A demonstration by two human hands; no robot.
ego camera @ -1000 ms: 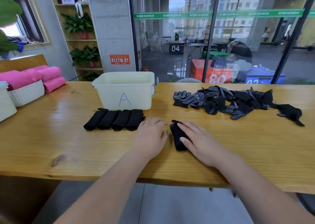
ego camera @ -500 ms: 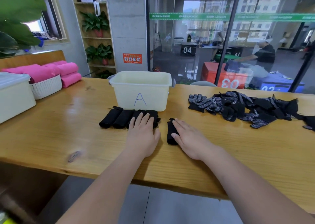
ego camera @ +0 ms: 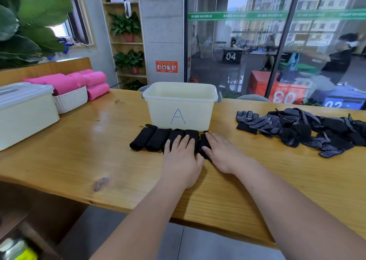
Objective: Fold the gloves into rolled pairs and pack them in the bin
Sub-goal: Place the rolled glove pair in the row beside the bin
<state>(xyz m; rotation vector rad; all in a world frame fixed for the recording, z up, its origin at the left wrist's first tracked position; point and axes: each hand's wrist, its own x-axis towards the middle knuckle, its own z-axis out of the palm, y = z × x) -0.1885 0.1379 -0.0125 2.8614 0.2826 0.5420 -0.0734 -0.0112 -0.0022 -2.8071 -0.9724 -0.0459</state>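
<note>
Rolled gloves: five black rolls lie side by side in a row on the table, just in front of the bin and outside it.
End roll: the rightmost roll touches its neighbour and lies partly under the right hand.
Left hand: the left hand lies flat, palm down, with straight fingers resting on the third and fourth rolls; it grips nothing.
Right hand: the right hand is flat too, its fingers stretched along the end roll and pressing on it.
Bin: the cream bin has a blue "A" on its front; its inside is not visible.
Loose gloves: a heap of black dotted gloves lies well to the right.
Table: the wooden table also holds a lidded box and a white basket with pink towels at the far left.
</note>
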